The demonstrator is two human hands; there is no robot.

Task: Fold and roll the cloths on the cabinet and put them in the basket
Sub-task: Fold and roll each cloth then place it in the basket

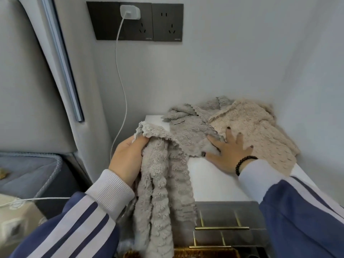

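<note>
The left hand (128, 159) is gripping a grey cloth (162, 192) with curled fingers, near its top edge. This cloth is hanging down in front of the cabinet (214, 181), and its lower part is reaching toward the basket (204, 253), which is showing only as a woven brown rim at the bottom edge of the view.

The right hand (229, 151) is lying flat with the fingers spread. It is pressing on the pile on the cabinet top, where a second grey cloth (188, 127) is meeting a beige cloth (255, 131). The index finger is going under the edge of the second grey cloth, and the other fingers are resting on the beige one. Both cloths are lying crumpled against the wall, the beige one in the right corner.

A bead bracelet (243, 162) is sitting on the right wrist. On the wall above, a white charger (130, 12) is sitting in a dark socket panel (167, 23), and its cable (121, 81) is hanging down beside the cabinet.
</note>
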